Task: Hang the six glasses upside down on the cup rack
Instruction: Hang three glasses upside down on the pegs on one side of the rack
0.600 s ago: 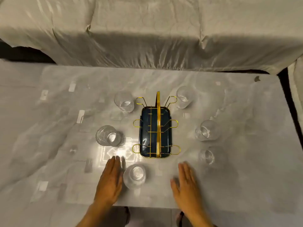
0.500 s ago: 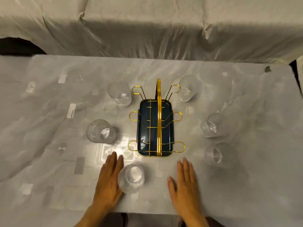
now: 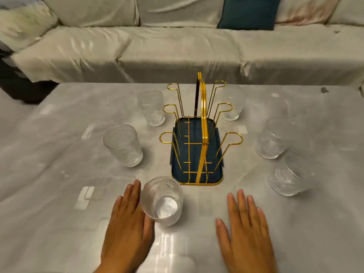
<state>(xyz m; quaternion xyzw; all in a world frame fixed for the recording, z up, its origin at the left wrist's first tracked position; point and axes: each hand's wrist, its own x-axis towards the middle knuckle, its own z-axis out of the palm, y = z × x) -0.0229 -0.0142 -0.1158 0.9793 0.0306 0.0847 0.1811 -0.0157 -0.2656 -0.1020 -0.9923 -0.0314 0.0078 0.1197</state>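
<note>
A gold wire cup rack (image 3: 201, 134) on a dark blue tray stands mid-table, its hooks bare. Several clear ribbed glasses stand upright around it: a near glass (image 3: 162, 200), a mid-left glass (image 3: 123, 145), a far-left glass (image 3: 151, 107), a far-right glass (image 3: 232, 102), a mid-right glass (image 3: 272, 137) and a near-right glass (image 3: 288, 175). My left hand (image 3: 129, 223) lies flat on the table, fingers together, its edge against the near glass. My right hand (image 3: 246, 227) rests flat with fingers spread, apart from any glass.
The table (image 3: 59, 174) has a glossy marbled top with light glare near my hands. A sofa (image 3: 177, 46) draped in pale cloth runs along the far edge, with a dark teal cushion (image 3: 248, 12) on it. A dark gap (image 3: 19, 83) lies at the table's far left.
The camera has tilted up and come closer, so the sofa back and cushion now show. Both hands stay flat on the table; the glasses and rack have not moved.
</note>
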